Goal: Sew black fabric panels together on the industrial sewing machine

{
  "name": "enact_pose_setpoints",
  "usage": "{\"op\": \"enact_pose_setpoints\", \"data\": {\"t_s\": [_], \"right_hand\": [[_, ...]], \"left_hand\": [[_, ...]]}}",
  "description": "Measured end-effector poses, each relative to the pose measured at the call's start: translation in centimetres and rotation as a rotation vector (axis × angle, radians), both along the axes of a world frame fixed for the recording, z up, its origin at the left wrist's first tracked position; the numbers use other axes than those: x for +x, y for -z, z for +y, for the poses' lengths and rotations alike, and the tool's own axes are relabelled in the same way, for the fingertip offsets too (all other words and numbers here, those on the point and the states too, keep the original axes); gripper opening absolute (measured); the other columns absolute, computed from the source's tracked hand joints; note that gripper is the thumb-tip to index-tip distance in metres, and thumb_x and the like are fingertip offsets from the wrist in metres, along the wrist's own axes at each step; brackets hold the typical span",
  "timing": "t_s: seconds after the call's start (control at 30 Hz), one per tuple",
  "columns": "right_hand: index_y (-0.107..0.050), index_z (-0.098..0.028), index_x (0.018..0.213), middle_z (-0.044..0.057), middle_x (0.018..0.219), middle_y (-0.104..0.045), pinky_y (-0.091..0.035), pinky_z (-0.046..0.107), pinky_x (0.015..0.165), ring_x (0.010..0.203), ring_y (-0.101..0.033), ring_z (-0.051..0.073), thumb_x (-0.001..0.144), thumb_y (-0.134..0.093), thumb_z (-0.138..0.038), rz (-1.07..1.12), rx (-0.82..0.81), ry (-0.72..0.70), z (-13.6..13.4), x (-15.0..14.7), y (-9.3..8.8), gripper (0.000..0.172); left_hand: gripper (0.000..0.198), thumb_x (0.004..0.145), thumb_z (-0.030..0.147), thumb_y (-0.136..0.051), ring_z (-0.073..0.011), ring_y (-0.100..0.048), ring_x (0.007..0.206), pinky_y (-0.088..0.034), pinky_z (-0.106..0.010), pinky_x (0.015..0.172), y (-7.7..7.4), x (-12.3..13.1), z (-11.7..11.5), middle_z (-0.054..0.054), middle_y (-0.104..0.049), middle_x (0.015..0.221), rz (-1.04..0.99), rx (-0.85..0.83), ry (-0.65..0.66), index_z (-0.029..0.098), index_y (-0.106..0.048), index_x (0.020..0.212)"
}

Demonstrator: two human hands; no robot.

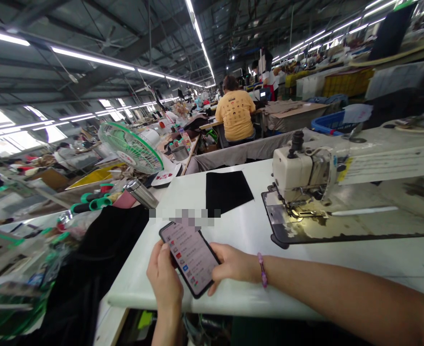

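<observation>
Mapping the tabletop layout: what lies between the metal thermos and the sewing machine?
Head view: a black fabric piece lies on the white tabletop between the metal thermos and the sewing machine.

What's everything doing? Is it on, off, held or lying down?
Phone: screen lit, held
Left hand: gripping the phone
Right hand: gripping the phone
Black cloth: lying flat on white table
Sewing machine: lit at its stitching end, can't tell if running
Fan: can't tell if spinning
Ceiling lights: on
</observation>
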State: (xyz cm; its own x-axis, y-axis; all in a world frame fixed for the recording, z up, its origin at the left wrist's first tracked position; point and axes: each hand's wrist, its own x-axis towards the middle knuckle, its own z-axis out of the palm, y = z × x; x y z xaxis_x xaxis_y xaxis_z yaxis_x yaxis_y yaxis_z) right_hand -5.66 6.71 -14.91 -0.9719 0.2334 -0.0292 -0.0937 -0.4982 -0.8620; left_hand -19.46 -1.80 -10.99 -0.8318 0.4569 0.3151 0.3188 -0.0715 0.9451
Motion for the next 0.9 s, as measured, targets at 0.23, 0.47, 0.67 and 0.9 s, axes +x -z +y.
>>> {"op": "enact_pose_setpoints", "data": {"t_s": [0.23,0.47,0.67,0.9], "right_hand": [[-0.053,-0.014,0.125,0.009,0.109,-0.068,-0.058,0.036,0.073,0.091,-0.069,0.026,0.055,-0.067,-0.014,-0.006,0.0,-0.009,-0.01,-0.04,-0.16,0.071],[-0.055,-0.014,0.122,0.007,0.106,-0.069,-0.058,0.037,0.074,0.092,-0.069,0.026,0.056,-0.069,-0.012,0.005,-0.01,-0.014,0.0,-0.09,0.09,0.067],[-0.055,-0.015,0.124,0.007,0.105,-0.069,-0.058,0.038,0.074,0.091,-0.069,0.026,0.056,-0.069,-0.012,0.011,-0.019,-0.013,0.05,-0.09,0.3,0.069],[-0.057,-0.014,0.118,0.007,0.103,-0.069,-0.059,0.034,0.07,0.086,-0.069,0.024,0.055,-0.072,-0.014,0.018,-0.024,-0.004,-0.05,-0.05,-0.03,0.065]], "left_hand": [[0.027,0.078,0.045,-0.065,-0.0143,-0.052,0.054,-0.04,-0.022,0.047,-0.07,0.4,-0.18,0.003,-0.055,0.06,-0.095,-0.001,0.048,0.019,-0.062,0.083],[0.038,0.067,0.048,-0.072,-0.0168,-0.059,0.055,-0.046,-0.026,0.049,-0.4,0.67,0.21,0.0,-0.064,0.067,-0.162,-0.036,0.017,0.017,-0.062,0.088],[0.031,0.075,0.049,-0.066,-0.0144,-0.051,0.054,-0.04,-0.024,0.049,-0.36,0.63,0.07,0.003,-0.057,0.063,-0.079,-0.005,0.023,0.019,-0.061,0.082],[0.035,0.084,0.05,-0.052,-0.0181,-0.056,0.071,-0.044,-0.027,0.06,0.53,0.68,0.16,-0.001,-0.062,0.078,-0.046,0.05,0.03,0.017,-0.063,0.089]]}}
